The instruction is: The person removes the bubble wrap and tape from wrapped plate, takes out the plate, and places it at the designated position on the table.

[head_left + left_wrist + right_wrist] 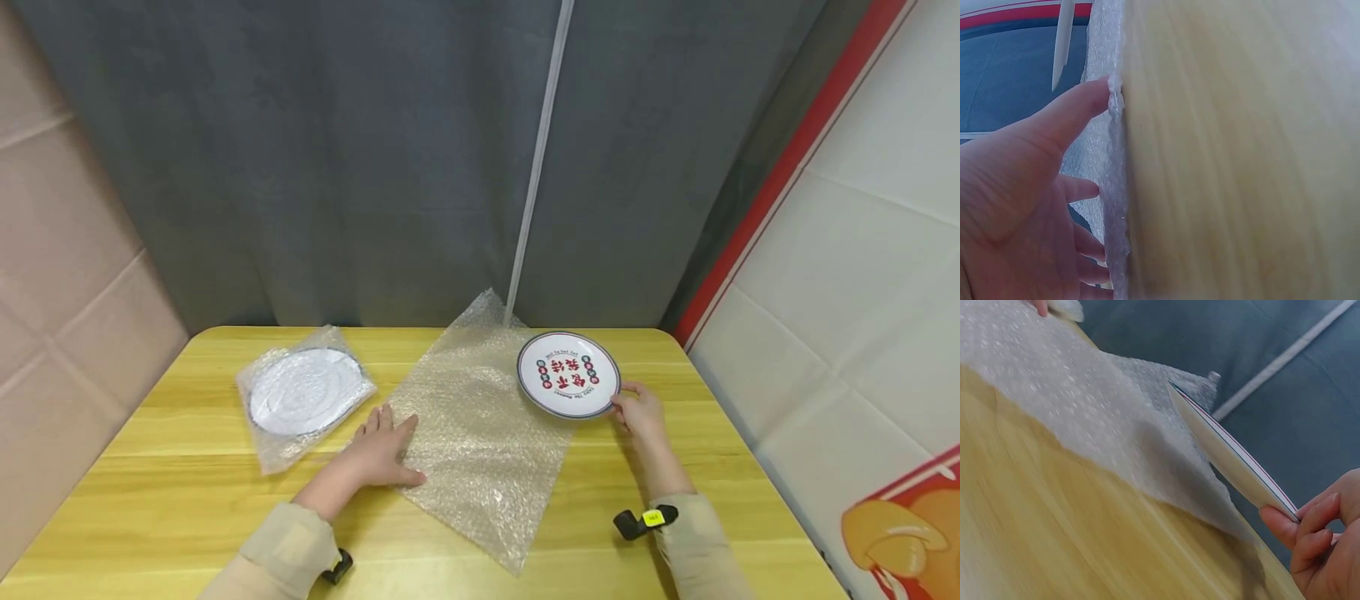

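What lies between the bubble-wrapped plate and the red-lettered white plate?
In the head view, going right from the bubble-wrapped plate: a strip of bare wooden tabletop, then the spread bubble wrap sheet, as far as the red-lettered white plate.

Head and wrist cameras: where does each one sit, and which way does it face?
Head: worn on the head, facing forward and down at the table; left hand, right hand and sleeves show.
Left wrist: on the left wrist, facing the bubble wrap sheet and table; left palm, thumb and fingers show.
Right wrist: on the right wrist, facing the printed plate seen edge-on; right fingers show, and a left fingertip at top.
Shared: head and right wrist both show the right hand holding the plate.
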`<state>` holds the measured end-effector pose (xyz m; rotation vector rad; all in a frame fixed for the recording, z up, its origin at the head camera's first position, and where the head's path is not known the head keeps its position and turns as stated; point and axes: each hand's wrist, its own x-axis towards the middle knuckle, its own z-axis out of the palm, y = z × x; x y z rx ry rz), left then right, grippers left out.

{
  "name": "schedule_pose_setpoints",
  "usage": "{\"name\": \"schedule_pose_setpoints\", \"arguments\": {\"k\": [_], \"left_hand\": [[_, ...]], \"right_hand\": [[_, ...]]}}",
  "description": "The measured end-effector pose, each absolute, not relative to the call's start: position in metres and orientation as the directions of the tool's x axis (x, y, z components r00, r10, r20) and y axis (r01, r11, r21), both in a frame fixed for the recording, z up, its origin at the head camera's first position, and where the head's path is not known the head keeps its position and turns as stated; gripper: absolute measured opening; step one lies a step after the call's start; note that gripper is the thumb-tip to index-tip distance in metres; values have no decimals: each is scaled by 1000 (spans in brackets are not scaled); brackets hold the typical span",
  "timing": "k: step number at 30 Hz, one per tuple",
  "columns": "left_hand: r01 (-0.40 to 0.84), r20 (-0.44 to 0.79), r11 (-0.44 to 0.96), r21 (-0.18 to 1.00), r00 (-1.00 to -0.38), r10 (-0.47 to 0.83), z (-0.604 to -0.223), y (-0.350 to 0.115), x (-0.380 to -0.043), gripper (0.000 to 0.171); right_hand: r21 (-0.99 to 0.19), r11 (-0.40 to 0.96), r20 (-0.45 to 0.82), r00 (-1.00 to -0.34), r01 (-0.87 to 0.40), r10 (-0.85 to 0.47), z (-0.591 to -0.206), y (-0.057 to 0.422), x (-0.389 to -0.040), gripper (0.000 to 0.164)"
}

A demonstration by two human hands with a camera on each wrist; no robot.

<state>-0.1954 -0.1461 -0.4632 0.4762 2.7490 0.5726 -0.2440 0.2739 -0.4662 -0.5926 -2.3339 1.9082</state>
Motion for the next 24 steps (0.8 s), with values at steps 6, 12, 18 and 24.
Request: {"name": "schedule_pose_setpoints", "arguments": {"k": [6,12,18,24], "left_hand": [[256,-216,866,429,-902,374,-464,-147,-196,100],[252,-225,866,432,-900,374,-462,-147,-196,101],[252,-224,866,431,-900,374,-459,-146,-195,99],[255,-219,867,427,-901,373,-459,-145,-194,99]], "right_hand": [[-963,129,-175,-913,237,368,-469,295,-243,46],[-966,94,-183,-893,241,410,-468,314,-239,47],[-962,83,-194,-862,261,468,-472,336,-234,44],[-959,74,-199,-841,272,504,-476,354,-230,44]]}}
